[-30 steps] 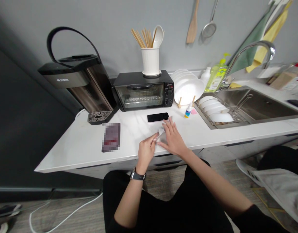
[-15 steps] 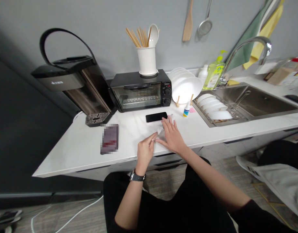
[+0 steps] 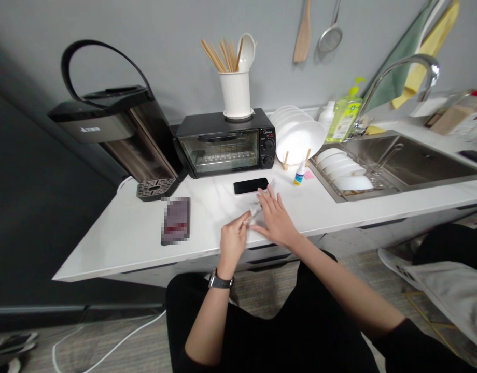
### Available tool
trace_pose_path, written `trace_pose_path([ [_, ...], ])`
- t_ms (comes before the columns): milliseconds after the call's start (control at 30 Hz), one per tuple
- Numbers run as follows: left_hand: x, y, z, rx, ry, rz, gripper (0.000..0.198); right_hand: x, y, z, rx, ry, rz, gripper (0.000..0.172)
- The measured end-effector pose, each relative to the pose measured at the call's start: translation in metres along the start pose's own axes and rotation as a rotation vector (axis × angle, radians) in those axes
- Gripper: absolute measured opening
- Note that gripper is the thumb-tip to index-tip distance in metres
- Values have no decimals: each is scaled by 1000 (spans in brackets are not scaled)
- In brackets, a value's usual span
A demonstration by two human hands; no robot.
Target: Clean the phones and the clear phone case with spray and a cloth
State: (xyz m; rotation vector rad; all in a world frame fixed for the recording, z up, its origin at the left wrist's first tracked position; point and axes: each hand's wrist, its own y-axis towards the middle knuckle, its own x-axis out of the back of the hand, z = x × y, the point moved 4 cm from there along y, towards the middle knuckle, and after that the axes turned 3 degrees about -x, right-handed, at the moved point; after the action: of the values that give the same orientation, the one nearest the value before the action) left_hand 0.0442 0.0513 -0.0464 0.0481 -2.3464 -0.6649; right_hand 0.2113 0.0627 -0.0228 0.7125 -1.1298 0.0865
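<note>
- Left hand (image 3: 233, 242) has its fingers closed on the near end of a pale see-through piece (image 3: 255, 209); right hand (image 3: 276, 217) is open, fingers spread over that same piece; can't tell exactly what it is, too small and half covered
- It sits low over or on the counter (image 3: 213, 207), just this side of the phone (image 3: 244, 186); right fingertips are by the phone's right end, can't tell if touching
- Containers: white pot (image 3: 236, 96) on the toaster oven (image 3: 223, 153), holding wooden chopsticks (image 3: 223, 57) and a white spoon (image 3: 246, 52); sink (image 3: 429, 160) has white bowls (image 3: 347, 173) leaning in a row at its left end; small bottle (image 3: 299, 176) stands upright, right of the phone
- Edges: counter's front edge runs right below both hands; sink's left edge is well right of them
- Room: a stretch of counter lies between left hand and the pixelated purple item (image 3: 176, 221); more between right hand and sink
</note>
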Motion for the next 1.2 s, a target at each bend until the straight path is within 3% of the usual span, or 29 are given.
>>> trace_pose_path([
  [100, 0, -1, 8, 43, 60, -6, 22, -8, -17, 40, 208, 63, 88, 102],
  [167, 0, -2, 10, 56, 67, -7, 20, -9, -22, 49, 281, 71, 123, 102],
  [233, 1, -2, 9, 58, 70, -1, 20, -7, -17, 35, 235, 46, 110, 97],
  [367, 1, -1, -2, 2, -16, 2, 30, 3, 7, -21, -11, -19, 11, 86],
  [433, 1, 1, -5, -20, -66, -11, 34, 5, 13, -28, -56, -24, -15, 87],
  [500, 1, 1, -4, -5, -30, -10, 33, 2, 9, -11, -16, -3, -6, 92],
  [633, 1, 1, 5, 49, 102, 14, 24, -8, -16, 48, 185, 74, 85, 101],
  [700, 2, 0, 6, 55, 112, 13, 21, -9, -22, 57, 247, 79, 110, 101],
  [767, 2, 0, 5, 56, 117, 14, 21, -8, -18, 41, 223, 50, 100, 97],
  [900, 2, 1, -4, 14, 22, 3, 29, -2, 6, -19, -4, -34, 22, 86],
  [967, 2, 2, -7, -6, -45, -13, 33, 0, 12, -27, -56, -46, -2, 87],
  [1033, 2, 1, -4, 7, -28, -16, 32, -1, 7, -11, -17, -23, 6, 93],
  [1133, 2, 0, 3, 51, 64, -8, 24, -7, -12, 35, 157, 44, 74, 101],
  [1200, 2, -1, 7, 58, 89, 0, 22, -8, -22, 53, 250, 65, 113, 103],
])
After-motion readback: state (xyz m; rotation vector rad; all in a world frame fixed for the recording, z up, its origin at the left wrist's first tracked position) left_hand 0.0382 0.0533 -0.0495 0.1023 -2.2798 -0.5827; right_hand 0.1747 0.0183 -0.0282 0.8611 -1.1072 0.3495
